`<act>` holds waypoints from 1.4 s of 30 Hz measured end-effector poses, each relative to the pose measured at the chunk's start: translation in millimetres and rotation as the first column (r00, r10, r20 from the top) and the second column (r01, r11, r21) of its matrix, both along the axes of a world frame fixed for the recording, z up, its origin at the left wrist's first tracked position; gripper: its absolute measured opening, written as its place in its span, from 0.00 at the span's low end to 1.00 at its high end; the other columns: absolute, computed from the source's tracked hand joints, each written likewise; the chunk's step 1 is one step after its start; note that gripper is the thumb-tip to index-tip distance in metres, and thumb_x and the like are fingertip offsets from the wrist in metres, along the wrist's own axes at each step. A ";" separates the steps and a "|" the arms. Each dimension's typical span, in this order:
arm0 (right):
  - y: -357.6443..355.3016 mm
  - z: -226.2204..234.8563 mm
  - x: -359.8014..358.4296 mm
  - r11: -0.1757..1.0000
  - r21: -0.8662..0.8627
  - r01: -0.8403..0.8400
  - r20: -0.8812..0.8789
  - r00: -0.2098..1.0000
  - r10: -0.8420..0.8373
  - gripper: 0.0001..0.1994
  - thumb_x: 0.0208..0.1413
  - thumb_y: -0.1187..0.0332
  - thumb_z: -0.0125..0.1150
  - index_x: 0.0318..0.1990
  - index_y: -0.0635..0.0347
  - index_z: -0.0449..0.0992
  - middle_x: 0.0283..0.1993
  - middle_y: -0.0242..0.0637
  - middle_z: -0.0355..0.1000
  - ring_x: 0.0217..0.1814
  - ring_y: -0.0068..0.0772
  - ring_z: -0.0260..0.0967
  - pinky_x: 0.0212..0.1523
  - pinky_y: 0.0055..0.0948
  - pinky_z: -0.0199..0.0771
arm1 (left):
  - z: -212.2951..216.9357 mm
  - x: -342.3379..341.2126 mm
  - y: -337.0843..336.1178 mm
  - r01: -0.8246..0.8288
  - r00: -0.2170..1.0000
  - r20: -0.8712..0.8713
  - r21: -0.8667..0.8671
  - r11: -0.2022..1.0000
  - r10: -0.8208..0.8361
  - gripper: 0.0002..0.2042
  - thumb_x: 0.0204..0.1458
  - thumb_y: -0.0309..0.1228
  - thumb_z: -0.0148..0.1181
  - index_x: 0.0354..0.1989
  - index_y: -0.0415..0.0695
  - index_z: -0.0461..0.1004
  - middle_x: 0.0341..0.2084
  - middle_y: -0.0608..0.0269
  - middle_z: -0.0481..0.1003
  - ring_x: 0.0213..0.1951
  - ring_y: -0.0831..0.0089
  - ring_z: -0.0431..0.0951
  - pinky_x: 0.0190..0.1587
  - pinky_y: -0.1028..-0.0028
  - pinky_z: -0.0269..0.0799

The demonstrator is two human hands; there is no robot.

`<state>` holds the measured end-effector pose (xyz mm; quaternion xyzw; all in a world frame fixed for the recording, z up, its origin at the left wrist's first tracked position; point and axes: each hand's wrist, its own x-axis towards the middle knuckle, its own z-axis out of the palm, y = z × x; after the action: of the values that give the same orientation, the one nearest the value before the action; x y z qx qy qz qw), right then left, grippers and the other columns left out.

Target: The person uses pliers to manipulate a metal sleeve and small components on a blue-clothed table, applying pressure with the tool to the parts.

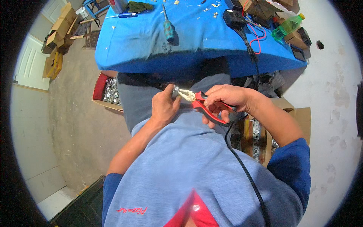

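Observation:
Over my lap, my right hand (223, 102) is wrapped round the red and black handles of a pair of pliers (208, 112). The pale jaws point left and meet a small silvery metal piece (175, 90). My left hand (165, 104) pinches that piece between thumb and fingers. Most of the piece is hidden by the fingers and the jaws, so its exact kind does not show. The plier handles are spread a little apart within my right hand.
Ahead stands a table with a blue cloth (132, 45), bearing a screwdriver (169, 30), a black adapter with cables (234, 19) and a green bottle (289, 26). Boxes of metal pieces stand left (111, 92) and right (302, 121). A black cable (245, 170) crosses my shirt.

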<state>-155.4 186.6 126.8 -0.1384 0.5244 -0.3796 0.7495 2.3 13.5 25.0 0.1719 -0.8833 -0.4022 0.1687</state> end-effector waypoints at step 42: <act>39.2 -43.6 101.7 0.798 -0.543 0.262 -0.501 0.662 -0.558 0.18 0.53 0.77 0.58 0.52 0.67 0.73 0.43 0.34 0.75 0.45 0.22 0.72 0.52 0.25 0.71 | 1.4 2.2 -3.3 0.050 0.995 0.006 0.835 0.548 -0.101 0.16 0.55 0.43 0.64 0.33 0.43 0.70 0.16 0.74 0.64 0.18 0.84 0.59 0.19 0.79 0.54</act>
<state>-53.7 225.8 83.2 -0.2932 0.6683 -0.5768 0.3670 4.5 10.2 26.4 0.2037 -0.5981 -0.7746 0.0259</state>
